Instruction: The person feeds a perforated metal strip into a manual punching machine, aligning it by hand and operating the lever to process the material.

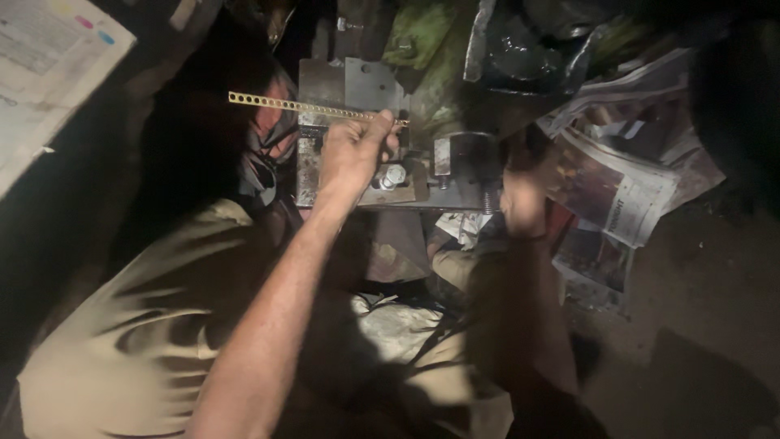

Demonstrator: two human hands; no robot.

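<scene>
Strip [313,106], thin perforated brass-coloured metal, likely light and springy, is pinched at its near end by left hand [357,150] fingers above vise [382,175]; right hand [520,199] blurred, grip unclear; hold strip close to the clamping point.

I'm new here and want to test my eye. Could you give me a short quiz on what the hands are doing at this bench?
1. True or false: the left hand holds a perforated brass strip.
2. Which lies to the right of the metal vise? A) newspapers B) a bucket C) a hammer
3. Fill in: the right hand rests by the vise's threaded ____.

Key: 1 true; 2 A, newspapers; 3 screw.
</scene>
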